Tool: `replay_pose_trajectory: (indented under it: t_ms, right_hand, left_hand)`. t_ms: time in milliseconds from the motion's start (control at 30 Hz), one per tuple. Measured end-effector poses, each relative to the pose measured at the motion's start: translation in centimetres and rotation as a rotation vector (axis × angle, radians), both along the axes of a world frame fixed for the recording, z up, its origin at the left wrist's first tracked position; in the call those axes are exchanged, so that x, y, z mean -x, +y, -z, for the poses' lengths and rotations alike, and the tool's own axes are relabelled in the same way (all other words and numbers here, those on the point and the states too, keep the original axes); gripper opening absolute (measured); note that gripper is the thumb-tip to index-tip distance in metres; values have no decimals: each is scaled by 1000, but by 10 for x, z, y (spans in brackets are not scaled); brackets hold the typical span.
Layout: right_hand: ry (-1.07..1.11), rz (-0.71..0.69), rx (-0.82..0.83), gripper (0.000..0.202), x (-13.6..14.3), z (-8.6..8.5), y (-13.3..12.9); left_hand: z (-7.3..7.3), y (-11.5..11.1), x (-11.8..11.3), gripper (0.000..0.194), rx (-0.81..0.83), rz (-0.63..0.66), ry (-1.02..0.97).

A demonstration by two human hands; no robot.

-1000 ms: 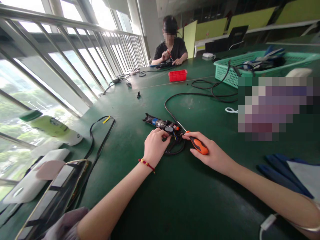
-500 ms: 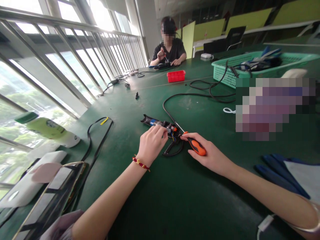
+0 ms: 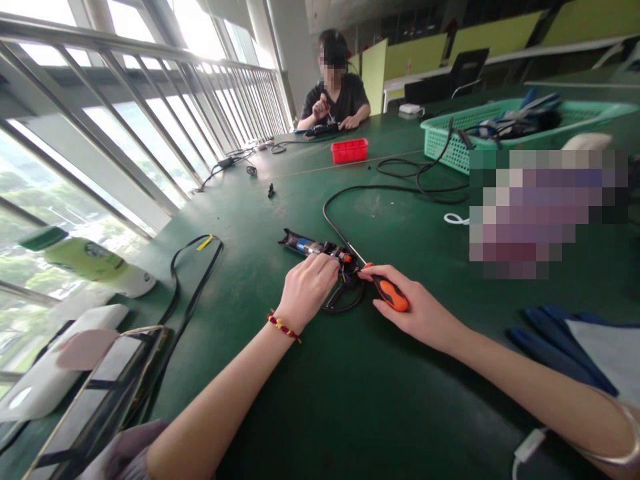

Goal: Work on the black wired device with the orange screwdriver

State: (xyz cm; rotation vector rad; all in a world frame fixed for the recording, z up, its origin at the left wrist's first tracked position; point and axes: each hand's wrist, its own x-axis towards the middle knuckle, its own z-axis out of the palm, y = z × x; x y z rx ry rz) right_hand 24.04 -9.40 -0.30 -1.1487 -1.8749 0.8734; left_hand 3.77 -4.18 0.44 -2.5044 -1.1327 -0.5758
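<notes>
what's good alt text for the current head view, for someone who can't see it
A person's left hand is at an opened black device with exposed wires on a green table, while the right hand grips an orange-and-black screwdriver. Farther back are a red bin, a green basket and another person.
</notes>
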Motion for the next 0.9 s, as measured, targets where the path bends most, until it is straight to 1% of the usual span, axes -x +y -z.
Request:
replay_pose_trajectory:
  t_ms: [133,233,267,300,367,400,467,567,667,767,900]
  right_hand:
    - [83,27,18,36,0,-1,-2]
    - [170,111,-2,28,-2,-2,-5]
    - [184,149,-30,26,-3,-3,-6]
    - [190,189,-68,23,-4,-3,-7]
    - [201,268,-155,19,-4,-3,-10]
    - [216,305,-193,17,-4,-3,-11]
    - [259,349,-240,18,-3,-2,-13]
    - [281,322,-239,23,-1,-1,-15]
    - [233,258,-220,20,0,0,-17]
    - [214,234,-223,18,0,-1,-18]
    - [242,243,-215,15,-2,0,-17]
  left_hand:
    - [-2,1,5,22,-27,-19,-10]
    - [-5,7,13,21,6,-24,-99]
    - [-6,11,17,25,25,-27,-126]
    - [-6,16,21,33,51,-28,-138]
    - [-6,28,29,53,118,-18,-120]
    - [-5,33,32,59,153,-10,-99]
    - [-5,44,38,63,218,-2,-69]
    - [-6,54,41,62,276,8,-55]
    - [-6,57,35,59,291,-23,-43]
    - [-2,52,23,53,280,-110,-44]
    - [3,41,10,49,192,-200,-85]
